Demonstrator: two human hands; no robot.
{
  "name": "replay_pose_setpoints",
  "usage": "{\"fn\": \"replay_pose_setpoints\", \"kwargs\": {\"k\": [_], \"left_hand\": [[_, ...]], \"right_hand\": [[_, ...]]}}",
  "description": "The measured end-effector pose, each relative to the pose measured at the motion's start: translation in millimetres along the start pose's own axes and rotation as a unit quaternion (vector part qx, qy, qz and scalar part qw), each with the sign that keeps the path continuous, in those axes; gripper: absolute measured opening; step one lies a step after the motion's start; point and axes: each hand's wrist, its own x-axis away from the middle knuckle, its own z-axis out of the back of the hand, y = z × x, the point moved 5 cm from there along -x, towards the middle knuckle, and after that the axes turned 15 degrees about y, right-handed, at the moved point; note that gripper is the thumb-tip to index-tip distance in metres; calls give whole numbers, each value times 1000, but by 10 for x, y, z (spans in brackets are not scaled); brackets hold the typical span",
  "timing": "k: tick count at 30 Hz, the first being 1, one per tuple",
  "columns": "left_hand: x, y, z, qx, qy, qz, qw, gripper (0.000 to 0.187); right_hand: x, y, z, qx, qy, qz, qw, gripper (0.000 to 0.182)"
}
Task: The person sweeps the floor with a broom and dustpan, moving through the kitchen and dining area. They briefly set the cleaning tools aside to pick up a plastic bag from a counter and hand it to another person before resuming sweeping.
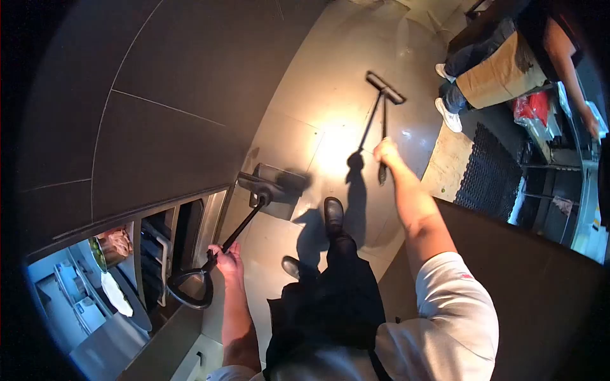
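Observation:
My left hand (227, 259) is closed around the thin black handle of a long-handled dustpan (259, 185). A black loop forms the handle's upper end, near my wrist. The pan end hangs low over the floor, with its shadow beside it. In my right hand (386, 152), on an outstretched arm, is a black broom (386, 87) gripped by its handle. Its narrow head points away from me over the lit floor, slightly blurred. Dark shadows of the broom and my hand fall just left of it.
Beige floor tiles (305, 82) run ahead of my dark shoes. Dark panels (165, 82) and open shelving with food containers (114, 244) line the left. At the right stands another person in a tan apron (502, 70), near a black rubber mat (488, 166) and shelves.

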Motion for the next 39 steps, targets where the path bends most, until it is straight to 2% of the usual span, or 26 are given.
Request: {"fn": "replay_pose_setpoints", "kwargs": {"k": [1, 2, 4, 5, 6, 7, 9, 10, 13, 14, 16, 17, 18, 19, 21, 24, 27, 30, 35, 36, 39], "left_hand": [[24, -7, -9, -3, 5, -5, 1000, 46], [12, -22, -21, -6, -1, 5, 1000, 46], [24, -15, -70, -14, -14, 1, 1000, 45], [1, -9, -83, -19, -25, -3, 1000, 44], [-84, -40, -31, -30, -20, -11, 999, 41], [-81, -30, -37, -29, -24, -13, 999, 41], [-58, -24, -59, -28, -36, -18, 999, 40], [-95, -9, -42, -35, -95, -22, 995, 38], [-73, 5, 91, 12, -79, -16, 997, 38], [-35, 59, 153, 21, -67, -47, 996, 35], [-200, 14, 418, -32, -45, -48, 997, 45], [-269, -4, 535, -58, -34, -47, 997, 53], [-181, 54, 555, -56, -36, -13, 998, 65], [-157, 31, 606, -58, -35, 20, 998, 77], [-439, -61, 768, -95, -94, 6, 991, 80], [-204, 88, 728, -141, -158, 29, 977, 82], [-400, -19, 701, -158, -168, 31, 973, 83], [-277, 9, 666, -140, -177, 37, 973, 84], [-309, 36, 695, -146, -163, 56, 974, 86], [-304, 41, 706, -148, -160, 59, 974, 86], [-30, 195, 730, -153, -161, 26, 975, 86]], "right_hand": [[-114, -288, -444, 179, -90, 218, 955, 11], [697, -538, 441, -137, -143, 11, 980, 42], [1148, -883, -161, -112, -69, 26, 991, 57], [1742, -1024, 191, -172, -89, -33, 981, 58], [1990, -1161, -27, -196, -155, -40, 967, 59], [2295, -1316, -52, -126, -168, 11, 978, 60], [2796, -1455, 92, -132, -214, 77, 965, 64], [2942, -1431, 68, -166, -223, 83, 957, 65], [3407, -1294, 237, -258, -269, 55, 926, 65], [3550, -1248, 162, -286, -251, 44, 924, 63], [3796, -1184, 67, -307, -140, 77, 938, 64], [3888, -1153, -90, -298, -77, 84, 948, 63], [4005, -1137, -15, -308, -99, 45, 945, 61], [4081, -1120, -101, -327, -47, 33, 943, 60], [4273, -1135, 13, -335, -44, -8, 941, 63], [4561, -1140, 248, -358, -40, -71, 930, 63], [4619, -1061, -23, -354, -18, -129, 926, 63], [4671, -909, -300, -360, 4, -175, 916, 60], [4982, -875, -572, -416, -28, -238, 877, 32], [5059, -888, -597, -426, -42, -246, 869, 28], [5109, -963, -891, -367, -43, -146, 918, 20]]}}
